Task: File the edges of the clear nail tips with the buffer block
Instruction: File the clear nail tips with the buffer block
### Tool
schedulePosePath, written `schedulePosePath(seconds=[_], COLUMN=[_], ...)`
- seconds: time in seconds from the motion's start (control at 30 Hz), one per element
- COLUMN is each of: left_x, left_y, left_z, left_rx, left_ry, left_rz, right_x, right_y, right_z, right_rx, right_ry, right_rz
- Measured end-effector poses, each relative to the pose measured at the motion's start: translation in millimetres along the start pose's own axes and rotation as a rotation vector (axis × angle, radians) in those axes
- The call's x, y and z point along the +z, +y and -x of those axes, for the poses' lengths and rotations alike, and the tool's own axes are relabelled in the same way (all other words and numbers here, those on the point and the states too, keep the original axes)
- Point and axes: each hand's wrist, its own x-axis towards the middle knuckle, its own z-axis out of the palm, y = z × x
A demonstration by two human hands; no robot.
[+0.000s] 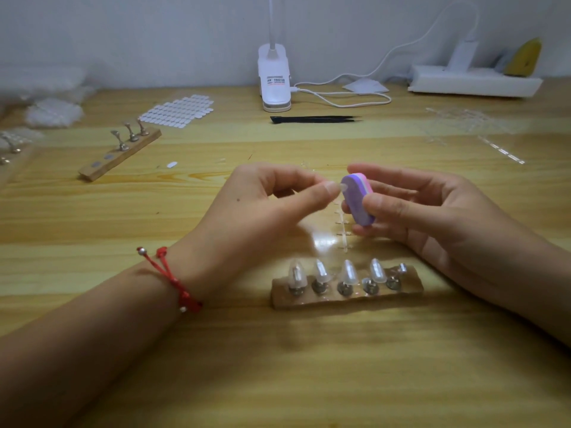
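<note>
Left hand: the left hand pinches a single clear nail tip between thumb and forefinger, above the wooden table; a red cord bracelet circles the wrist.
Right hand: the right hand grips a purple and pink buffer block, thumb on the near side, fingers behind it.
Contact: the nail tip's edge meets the purple face of the block near its upper end.
Near holder: a wooden strip lies just in front of the hands, with five metal stands; four carry clear tips, the rightmost stand looks bare.
Under the hands: a clear plastic sprue lies on the table.
Far left: a second wooden holder with three metal stands, well apart from the hands.
Back of table: a sheet of white adhesive tabs, black tweezers, a white clip lamp with its cable, and a white power strip.
</note>
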Motion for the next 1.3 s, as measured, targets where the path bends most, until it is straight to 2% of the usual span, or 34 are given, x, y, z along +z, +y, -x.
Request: schedulePosePath(seconds=[0.17,0.27,0.47,0.6,0.73,0.87,1.0,1.13,1.3], left_x=[9.2,5.4,3.8,2.6,0.3,2.2,-0.2,3.4,0.1], left_y=[1.8,1.3,2.9,4.4,3.8,3.5,6.4,7.1,7.8], left_z=[5.4,2.2,1.5,1.1,-1.2,1.1,-0.6,1.9,-0.5], left_rx=[0.065,0.049,-0.005,0.000,0.045,0.024,0.034,0.028,0.055], left_ry=[-0.127,-0.055,-0.073,-0.089,-0.039,-0.112,-0.066,-0.110,-0.086], left_rz=[-0.092,-0.030,0.028,0.013,-0.013,-0.021,-0.011,-0.046,-0.038], right_x=[-0.6,-0.1,2.0,1.4,0.2,0.0,-0.2,0.0,0.7], right_y=[-0.6,-0.9,-0.4,-0.3,-0.3,-0.6,0.5,0.0,-0.4], right_z=[-1.1,-0.6,-0.8,-0.6,-0.5,-1.2,-1.3,-0.7,-1.0], right_rx=[0.008,0.011,0.003,-0.001,0.000,-0.011,-0.019,-0.030,-0.012], right_ry=[0.007,-0.005,-0.004,-0.003,-0.001,-0.008,-0.012,-0.014,-0.018], right_rz=[-0.009,-0.008,0.003,0.006,0.017,0.006,0.009,0.020,0.032])
